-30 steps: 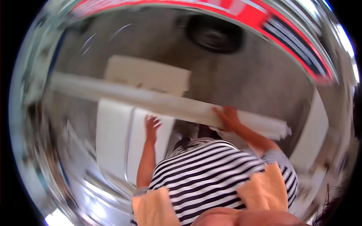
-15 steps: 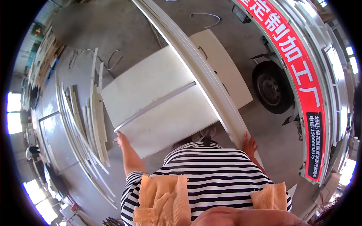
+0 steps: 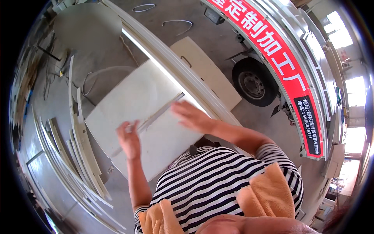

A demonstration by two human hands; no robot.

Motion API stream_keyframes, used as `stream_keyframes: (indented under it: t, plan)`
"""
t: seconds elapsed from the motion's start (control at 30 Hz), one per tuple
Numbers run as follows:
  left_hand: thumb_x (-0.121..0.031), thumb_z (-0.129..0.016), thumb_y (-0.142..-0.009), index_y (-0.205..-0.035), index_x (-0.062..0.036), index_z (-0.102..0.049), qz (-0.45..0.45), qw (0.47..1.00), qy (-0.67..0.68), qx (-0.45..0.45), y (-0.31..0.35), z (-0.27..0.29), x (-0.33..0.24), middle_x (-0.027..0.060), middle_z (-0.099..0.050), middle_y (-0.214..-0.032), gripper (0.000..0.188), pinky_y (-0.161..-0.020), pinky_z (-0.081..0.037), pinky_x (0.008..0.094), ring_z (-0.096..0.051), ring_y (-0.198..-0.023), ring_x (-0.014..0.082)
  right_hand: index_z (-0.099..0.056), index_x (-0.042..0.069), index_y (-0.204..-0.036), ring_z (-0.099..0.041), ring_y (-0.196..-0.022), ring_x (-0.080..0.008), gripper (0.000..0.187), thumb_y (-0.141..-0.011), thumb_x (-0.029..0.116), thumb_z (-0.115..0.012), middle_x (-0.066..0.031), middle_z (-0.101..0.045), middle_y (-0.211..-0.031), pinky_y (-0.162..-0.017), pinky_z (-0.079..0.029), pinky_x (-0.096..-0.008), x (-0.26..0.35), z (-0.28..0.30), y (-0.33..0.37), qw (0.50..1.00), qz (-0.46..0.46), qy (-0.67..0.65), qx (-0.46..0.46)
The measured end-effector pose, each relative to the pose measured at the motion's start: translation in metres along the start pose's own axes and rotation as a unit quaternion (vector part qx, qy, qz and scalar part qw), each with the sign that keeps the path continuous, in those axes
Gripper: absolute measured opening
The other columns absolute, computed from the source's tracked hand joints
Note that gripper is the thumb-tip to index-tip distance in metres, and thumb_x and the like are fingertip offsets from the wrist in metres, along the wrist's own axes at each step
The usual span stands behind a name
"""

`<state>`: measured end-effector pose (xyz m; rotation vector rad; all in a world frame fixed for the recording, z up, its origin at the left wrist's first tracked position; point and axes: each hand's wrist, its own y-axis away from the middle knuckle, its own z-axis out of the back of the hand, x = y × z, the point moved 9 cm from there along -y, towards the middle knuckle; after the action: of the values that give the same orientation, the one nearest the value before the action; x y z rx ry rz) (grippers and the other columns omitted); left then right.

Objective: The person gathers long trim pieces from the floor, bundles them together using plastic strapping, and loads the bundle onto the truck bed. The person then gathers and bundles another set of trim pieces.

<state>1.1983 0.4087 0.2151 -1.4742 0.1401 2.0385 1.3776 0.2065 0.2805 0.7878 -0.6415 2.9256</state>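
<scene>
My left hand [image 3: 128, 138] is raised over the near left part of a white panel-topped surface [image 3: 120, 109]. Its fingers are bent towards the thumb; a small pale bit shows between them, too small to name. My right hand [image 3: 191, 117], slightly blurred, reaches across over the panels with its fingers stretched out. The fingertips are near the far end of a narrow grey strip [image 3: 159, 114] that runs along the seam between the panels. Whether they touch it I cannot tell. Beyond the right hand, long white profiles [image 3: 167, 72] lie across the panels.
A cream board with a handle [image 3: 206, 74] lies past the profiles. To the right stand a wheel [image 3: 255, 82] and a vehicle side with a red banner [image 3: 269, 43]. Long white strips [image 3: 76, 144] lie on the floor at left. Bent wire pieces [image 3: 179, 21] lie on the floor ahead.
My right hand has left the near end of the profiles and swung left over the panels. My left hand has moved from the panel edge inward over the top. The view has turned.
</scene>
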Motion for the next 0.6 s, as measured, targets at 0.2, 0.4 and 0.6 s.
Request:
stream_keyframes:
  t: [0.2, 0.4, 0.6]
  plan:
    - [0.005, -0.053, -0.088, -0.111, -0.0018, -0.066, -0.164, 0.957, -0.237, -0.026, 0.007, 0.017, -0.121, 0.0080, -0.063, -0.097, 0.027, -0.072, -0.051, 0.0322, -0.059, -0.086, 0.0224, -0.060, 0.005, -0.091, -0.055, -0.106, -0.0267, 0.015, -0.077, 0.002, -0.055, -0.0109, -0.055, -0.101, -0.106, -0.031, -0.0568, -0.148, 0.009, -0.004, 0.952, -0.031, 0.306, 0.002]
    - [-0.010, -0.040, -0.091, -0.117, -0.0039, -0.065, 0.110, 0.945, -0.171, -0.257, 0.029, 0.107, -0.096, 0.0044, -0.064, -0.101, 0.036, -0.056, -0.039, 0.0248, -0.045, -0.063, 0.0110, -0.059, 0.002, -0.088, -0.065, -0.070, -0.0310, 0.016, -0.090, 0.017, -0.052, -0.0137, -0.064, -0.079, -0.063, -0.051, -0.0429, -0.300, 0.160, 0.085, 0.888, -0.361, 0.199, -0.206]
    - [-0.011, -0.042, -0.090, -0.117, -0.0073, -0.066, 0.080, 0.957, -0.121, -0.251, 0.010, 0.062, -0.141, 0.0010, -0.062, -0.094, 0.036, -0.054, -0.032, 0.0229, -0.035, -0.061, 0.0075, -0.062, -0.005, -0.099, -0.068, -0.076, -0.0201, 0.027, -0.097, 0.015, -0.045, -0.0148, -0.066, -0.086, -0.064, -0.056, -0.0316, -0.375, 0.094, 0.128, 0.794, -0.422, -0.274, -0.339]
